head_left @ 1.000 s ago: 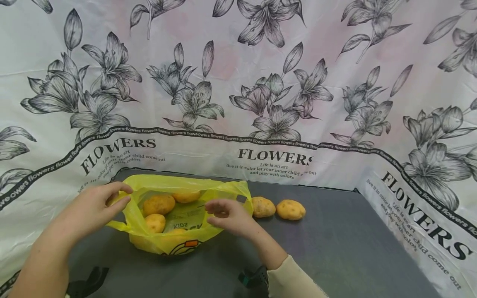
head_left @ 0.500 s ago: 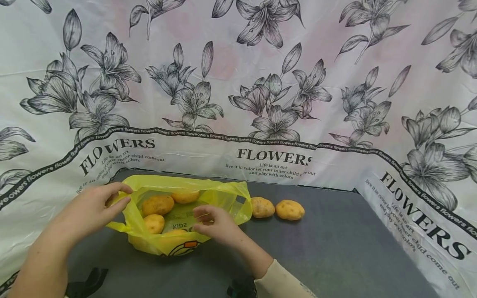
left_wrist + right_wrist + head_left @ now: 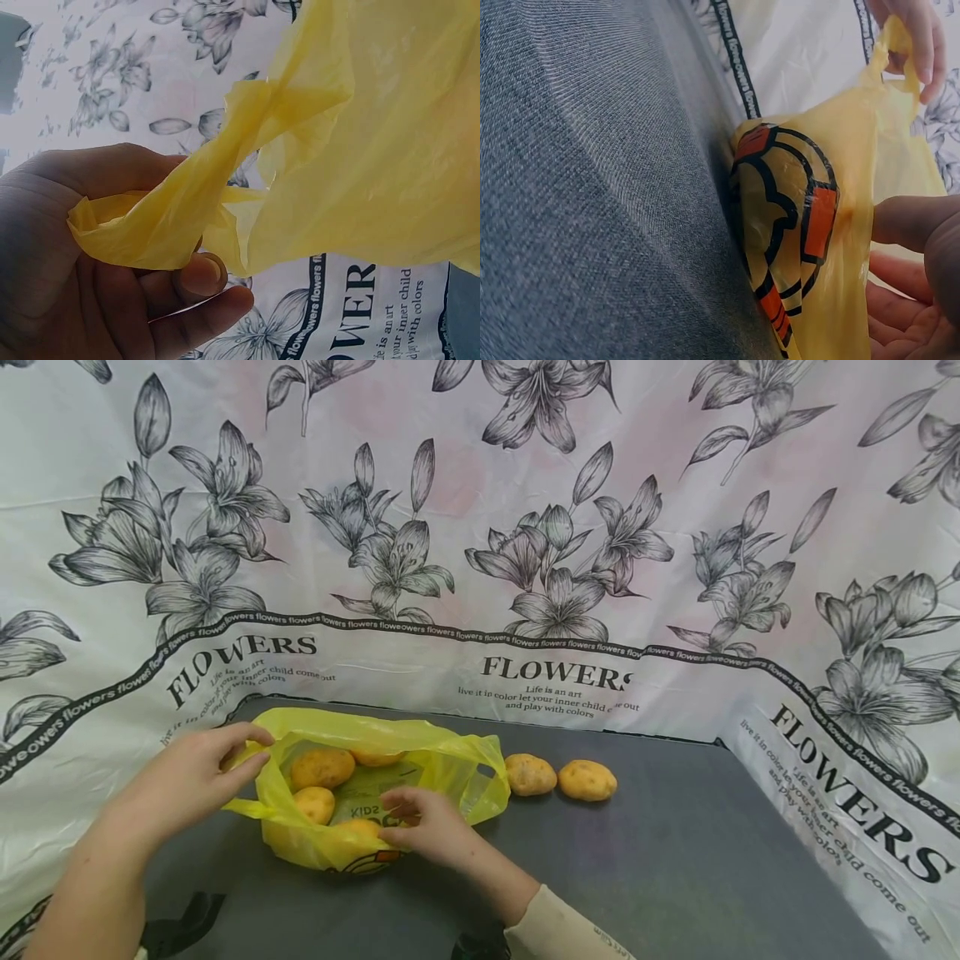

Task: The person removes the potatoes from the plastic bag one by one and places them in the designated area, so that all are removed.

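A yellow plastic bag [image 3: 300, 847] lies on the dark table with its mouth spread, and several potatoes [image 3: 322, 768] show inside it. On the left, my left hand [image 3: 198, 768] holds the bag's handle [image 3: 172, 217], looped between thumb and fingers. My right hand [image 3: 431, 827] reaches over the front rim at the bag's right half, its fingers loosely bent and thumb apart. In the right wrist view its fingertips are partly hidden at the rim, with the thumb [image 3: 907, 221] right at the edge. Nothing shows between thumb and fingers.
Two potatoes, one [image 3: 531, 774] close beside the bag and another [image 3: 587, 780] to its right, lie on the grey table [image 3: 675, 843]. A flower-printed sheet [image 3: 450, 568] hangs behind and along both sides.
My right hand has moved left and slightly down, from the bag's right side to its front rim. My left hand stays at the handle. The potatoes outside have not moved.
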Demonstrator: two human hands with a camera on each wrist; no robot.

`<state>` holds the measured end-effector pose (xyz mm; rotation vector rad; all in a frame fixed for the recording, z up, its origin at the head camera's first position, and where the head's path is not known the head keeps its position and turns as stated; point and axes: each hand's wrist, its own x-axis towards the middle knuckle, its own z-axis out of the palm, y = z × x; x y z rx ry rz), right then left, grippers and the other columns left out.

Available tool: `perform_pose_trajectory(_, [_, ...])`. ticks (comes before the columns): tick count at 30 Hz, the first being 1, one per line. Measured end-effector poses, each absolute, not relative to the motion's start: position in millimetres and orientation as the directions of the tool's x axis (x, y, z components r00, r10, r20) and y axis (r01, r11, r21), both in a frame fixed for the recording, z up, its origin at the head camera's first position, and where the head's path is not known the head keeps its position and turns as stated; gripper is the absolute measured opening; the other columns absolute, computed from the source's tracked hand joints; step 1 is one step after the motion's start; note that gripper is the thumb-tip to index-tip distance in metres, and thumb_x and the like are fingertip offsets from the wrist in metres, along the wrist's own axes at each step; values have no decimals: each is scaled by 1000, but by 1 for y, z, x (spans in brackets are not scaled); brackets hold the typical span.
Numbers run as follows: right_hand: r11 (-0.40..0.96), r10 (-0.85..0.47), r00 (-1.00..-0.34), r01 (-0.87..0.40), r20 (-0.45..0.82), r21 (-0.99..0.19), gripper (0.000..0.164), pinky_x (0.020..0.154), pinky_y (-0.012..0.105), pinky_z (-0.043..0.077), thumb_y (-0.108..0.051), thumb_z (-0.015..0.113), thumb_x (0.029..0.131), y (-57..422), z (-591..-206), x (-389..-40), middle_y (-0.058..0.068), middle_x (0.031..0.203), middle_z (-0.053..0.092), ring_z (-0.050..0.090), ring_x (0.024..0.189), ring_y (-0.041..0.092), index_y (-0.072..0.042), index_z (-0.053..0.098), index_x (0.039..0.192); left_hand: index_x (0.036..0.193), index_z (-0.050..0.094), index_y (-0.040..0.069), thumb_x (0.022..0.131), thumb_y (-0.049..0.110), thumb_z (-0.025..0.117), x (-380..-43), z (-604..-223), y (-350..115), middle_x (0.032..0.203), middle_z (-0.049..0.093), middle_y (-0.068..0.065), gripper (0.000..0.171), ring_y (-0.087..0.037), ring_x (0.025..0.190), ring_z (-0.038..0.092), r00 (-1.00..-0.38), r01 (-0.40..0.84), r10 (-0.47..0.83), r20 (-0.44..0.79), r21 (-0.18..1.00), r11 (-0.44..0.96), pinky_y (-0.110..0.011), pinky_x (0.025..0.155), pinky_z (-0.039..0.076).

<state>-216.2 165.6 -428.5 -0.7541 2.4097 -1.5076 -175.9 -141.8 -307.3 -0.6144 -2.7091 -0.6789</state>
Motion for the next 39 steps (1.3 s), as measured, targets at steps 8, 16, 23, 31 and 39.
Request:
perform_pose_trajectory(8, [367,-552,-832,-304,57,-879,42,101,33,49,-20,77,94,167,-426,-215,7,130,67,64,118,22,-6,66,133,118,69,4,99,13,67,-176,-308,-141,64,40,4,21,-9,54,39,-869,463,328,371,372,805,-28,51,37])
perform_pose_trajectory(16, [398,-595,-803,-325,28,-858,41,90,27,52,-19,80,92,165,-426,-214,4,126,68,65,109,15,-7,69,130,118,69,4,100,15,66,-176,-307,-142,65,40,4,21,-10,54,39,-870,461,330,366,373,805,-29,52,37])
perform_pose_trajectory(23, [425,-619,-784,-369,32,-826,43,91,26,51,-21,81,91,164,-428,-213,-3,124,69,64,109,9,-9,70,130,118,69,3,100,14,67,-178,-309,-142,64,40,5,21,-9,54,38,-864,473,337,374,371,799,-29,52,37])
perform_pose_trajectory(31, [443,-637,-770,-406,38,-799,40,91,25,51,-24,79,92,163,-428,-210,-9,120,69,63,107,3,-12,70,130,119,69,3,101,15,66,-178,-309,-143,65,41,5,22,-9,54,39,-872,462,331,361,378,803,-29,52,37])
perform_pose_trajectory(39, [465,-638,-770,-418,32,-780,44,89,23,51,-27,79,93,161,-430,-208,-8,122,68,63,107,4,-11,68,133,119,69,3,101,15,66,-178,-309,-143,65,40,5,22,-9,54,38,-873,460,331,359,377,804,-29,52,37])
